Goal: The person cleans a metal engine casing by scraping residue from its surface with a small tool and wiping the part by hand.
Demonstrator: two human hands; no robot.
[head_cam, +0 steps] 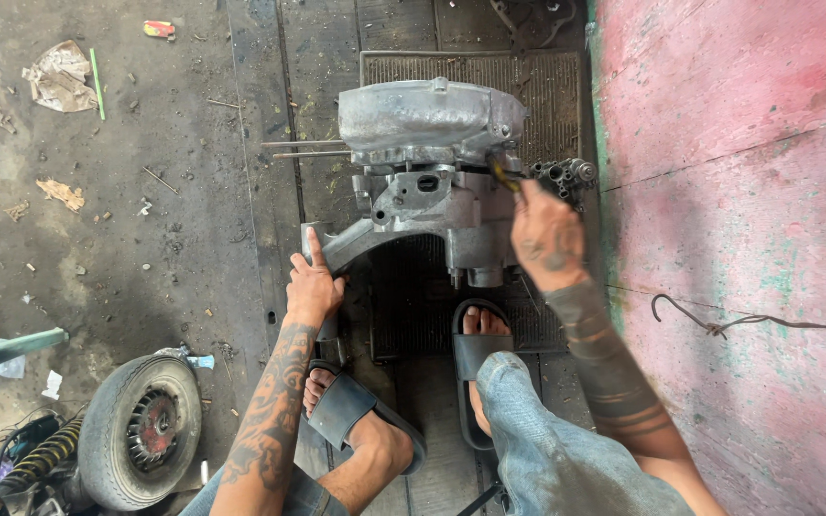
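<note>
**Engine casing on floor mat**

Engine casing (pixel 427 172) sits on ribbed mat (pixel 475 296), ahead of the sandalled feet. Left hand (pixel 314 287) rests flat on casing's lower arm, fingers extended, gripping nothing. Right hand (pixel 545 234) closed around yellow-handled tool (pixel 502 174), tip at casing's right edge.

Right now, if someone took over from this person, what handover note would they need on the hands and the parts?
Left hand: open, pressed flat on the lower left arm of the engine case, steadying it.
Right hand: closed on a yellow-handled tool, its tip at the case's right side, next to a small dark part.
The case sits on a ribbed mat between the feet; two studs stick out to its left. A wheel lies at lower left.
Done: the case lies braced on the mat.
Left: the work at the right side is in hand; what the tip grips cannot be seen.
</note>
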